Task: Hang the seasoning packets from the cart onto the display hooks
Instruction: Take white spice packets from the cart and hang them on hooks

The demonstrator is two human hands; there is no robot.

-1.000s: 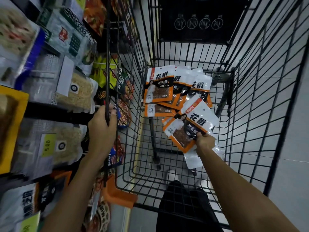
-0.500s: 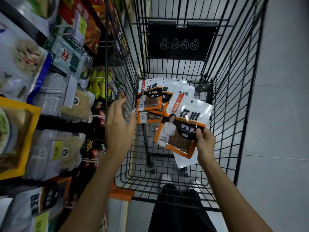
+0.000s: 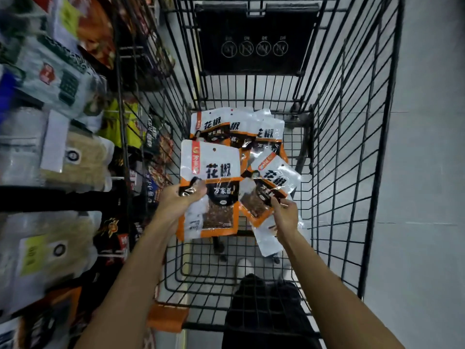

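Note:
My left hand [image 3: 180,199] grips a white-and-orange seasoning packet [image 3: 216,157] by its left side, held upright above the black wire cart [image 3: 352,147]. Its hang hole shows at the top. My right hand [image 3: 285,214] pinches a second packet [image 3: 273,177], tilted to the right, with at least one more white packet behind it. Several more of the same packets [image 3: 236,127] lie piled at the far end of the cart's floor.
Display shelves and hooks with hanging bags of noodles, grains and spices [image 3: 63,152] run along the left, close to the cart's side. A black child-seat flap [image 3: 254,39] closes the cart's far end. Grey floor tiles [image 3: 427,172] lie to the right. My legs stand behind the cart.
My left hand left the cart's rim, reached in and took one packet from the bunch in my right hand. The right hand keeps the others.

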